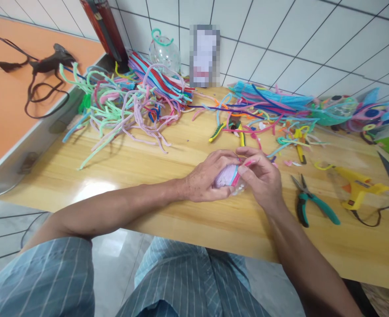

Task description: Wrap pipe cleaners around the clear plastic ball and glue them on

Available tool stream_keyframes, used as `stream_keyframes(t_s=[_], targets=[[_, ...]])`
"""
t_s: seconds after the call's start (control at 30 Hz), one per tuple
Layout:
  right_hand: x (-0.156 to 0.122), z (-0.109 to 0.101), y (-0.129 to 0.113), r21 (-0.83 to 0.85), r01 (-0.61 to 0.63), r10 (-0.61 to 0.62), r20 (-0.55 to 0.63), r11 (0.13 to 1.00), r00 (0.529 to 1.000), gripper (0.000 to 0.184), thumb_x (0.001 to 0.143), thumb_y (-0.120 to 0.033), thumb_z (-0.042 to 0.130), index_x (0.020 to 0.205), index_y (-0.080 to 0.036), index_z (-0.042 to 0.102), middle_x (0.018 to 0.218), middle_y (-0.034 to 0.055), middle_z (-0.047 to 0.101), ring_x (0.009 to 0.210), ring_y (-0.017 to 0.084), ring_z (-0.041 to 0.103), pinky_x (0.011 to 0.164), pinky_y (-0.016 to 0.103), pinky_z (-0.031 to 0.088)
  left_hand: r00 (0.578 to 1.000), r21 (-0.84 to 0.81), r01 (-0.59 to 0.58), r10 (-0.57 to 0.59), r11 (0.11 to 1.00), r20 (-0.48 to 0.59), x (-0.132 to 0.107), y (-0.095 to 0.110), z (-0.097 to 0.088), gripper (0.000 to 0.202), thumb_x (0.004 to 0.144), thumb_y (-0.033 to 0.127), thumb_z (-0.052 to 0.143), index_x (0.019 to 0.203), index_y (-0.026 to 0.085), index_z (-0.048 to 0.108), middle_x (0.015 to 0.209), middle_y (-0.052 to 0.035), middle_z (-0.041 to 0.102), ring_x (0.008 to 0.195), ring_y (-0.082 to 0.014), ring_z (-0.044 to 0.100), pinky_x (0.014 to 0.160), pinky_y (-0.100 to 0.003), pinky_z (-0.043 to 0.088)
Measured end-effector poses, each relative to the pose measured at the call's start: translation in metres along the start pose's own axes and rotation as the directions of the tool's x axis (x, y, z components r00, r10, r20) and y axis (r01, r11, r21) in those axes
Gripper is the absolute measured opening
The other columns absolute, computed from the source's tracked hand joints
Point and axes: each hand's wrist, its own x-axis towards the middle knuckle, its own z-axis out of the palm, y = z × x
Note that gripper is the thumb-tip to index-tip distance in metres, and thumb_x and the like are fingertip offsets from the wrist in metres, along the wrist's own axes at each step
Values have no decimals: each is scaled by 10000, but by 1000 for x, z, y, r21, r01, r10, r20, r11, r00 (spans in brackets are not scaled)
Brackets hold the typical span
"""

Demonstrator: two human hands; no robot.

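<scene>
My left hand (211, 176) is wrapped round a clear plastic ball (225, 177) partly covered in pale lilac pipe cleaner, with a blue and a pink band beside the lilac part. Against the ball's right side, my right hand (262, 176) pinches a pink pipe cleaner (248, 163) between thumb and fingertips. The clear part of the ball shows low between the hands; its far side is hidden by my fingers. Just right of my right hand lie teal-handled pliers (313, 201) with their jaws a little apart.
Loose pipe cleaners (125, 105) are heaped at the back left, and a blue bundle (270, 97) lies along the wall. Yellow-handled cutters (232, 127) rest beyond my hands. At the right is a yellow glue gun (359, 187) with a cord. A phone (205, 55) leans on the tiles.
</scene>
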Motion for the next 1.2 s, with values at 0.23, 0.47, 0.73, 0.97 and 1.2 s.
stream_keyframes(t_s=[0.23, 0.47, 0.73, 0.97, 1.2], targets=[[-2, 4, 2, 51, -32, 32, -2, 998, 999, 163, 924, -405, 813, 914, -286, 702, 1326, 63, 721, 1305, 269, 670, 1122, 483, 530, 997, -38, 54, -56, 998, -54, 4, 9, -2, 524, 964, 359, 727, 1434, 264, 517, 1463, -153, 631, 1429, -328, 592, 1163, -565, 529], [0, 4, 2, 146, -91, 96, -27, 985, 995, 160, 895, -411, 854, 932, -312, 734, 1281, 22, 748, 1268, 226, 689, 1055, 393, 574, 994, -14, 101, -101, 995, -37, 3, 13, -2, 514, 987, 369, 706, 1446, 237, 518, 1462, -168, 641, 1414, -317, 613, 1153, -532, 547], [1, 2, 8, 228, -141, 155, -45, 963, 987, 153, 916, -428, 826, 902, -306, 737, 1278, 7, 760, 1292, 222, 684, 1104, 402, 554, 998, 54, 43, -40, 998, -58, 0, 7, -1, 603, 947, 387, 729, 1478, 246, 480, 1427, -170, 626, 1406, -340, 590, 1146, -581, 546], [3, 6, 11, 231, -232, 249, -47, 945, 967, 265, 827, -485, 873, 866, -289, 700, 1275, 44, 776, 1270, 277, 710, 1071, 470, 593, 999, 41, 25, -24, 999, -42, -1, 3, 1, 650, 908, 368, 712, 1491, 261, 447, 1430, -169, 618, 1410, -366, 582, 1157, -611, 516], [2, 6, 11, 217, -233, 244, -23, 948, 969, 201, 860, -419, 826, 857, -282, 680, 1275, 41, 781, 1267, 270, 714, 1050, 448, 602, 999, 38, 15, -14, 999, -30, -2, 1, 2, 655, 907, 386, 713, 1493, 263, 448, 1452, -172, 605, 1425, -367, 568, 1166, -618, 505]])
